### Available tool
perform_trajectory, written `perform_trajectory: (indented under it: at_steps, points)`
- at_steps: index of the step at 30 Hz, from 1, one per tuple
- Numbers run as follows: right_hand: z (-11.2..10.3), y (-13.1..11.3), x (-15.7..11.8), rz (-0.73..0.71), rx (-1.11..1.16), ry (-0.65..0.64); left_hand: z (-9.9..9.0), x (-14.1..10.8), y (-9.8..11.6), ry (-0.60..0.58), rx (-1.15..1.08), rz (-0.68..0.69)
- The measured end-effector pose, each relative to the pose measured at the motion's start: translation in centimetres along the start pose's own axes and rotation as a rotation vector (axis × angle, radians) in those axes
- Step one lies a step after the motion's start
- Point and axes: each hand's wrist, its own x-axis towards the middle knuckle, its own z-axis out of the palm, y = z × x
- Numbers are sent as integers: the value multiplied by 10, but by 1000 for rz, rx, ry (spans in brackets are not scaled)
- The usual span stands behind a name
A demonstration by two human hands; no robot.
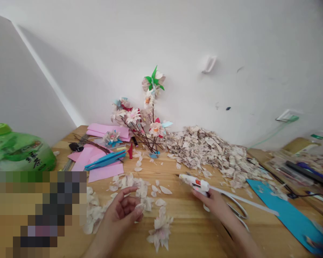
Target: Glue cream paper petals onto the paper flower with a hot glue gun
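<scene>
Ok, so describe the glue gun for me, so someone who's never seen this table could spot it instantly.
On the wooden table, look just in front of the big heap of paper petals. The white hot glue gun sits in the right hand, nozzle pointing left, with red on its body, unlike the silver scissors beside that hand.

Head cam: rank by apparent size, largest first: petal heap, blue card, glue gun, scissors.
1. Heap of paper petals
2. Blue card
3. Hot glue gun and scissors: too alike to rank, both partly hidden by the hand.
</scene>
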Motion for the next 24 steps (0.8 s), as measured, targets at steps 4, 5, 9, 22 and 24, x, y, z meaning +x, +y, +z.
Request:
perform_trajectory:
  at_steps: [4,5,9,22,24]
  points:
    - [-5,-33,-8,-26,76,7,-1,2,2,-12,-8,-48]
    - [-6,-43,-13,-42,112,-12,-2,2,2,-12,-8,-62]
    - [1,-72,-42,-115,302,-169,-3,2,4,17,-2,-105]
    - [13,-81,-71,-149,228,-416,2,-1,13,78,23,-149]
    - [14,-83,-72,-172,229,-397,2,-2,13,72,40,-151]
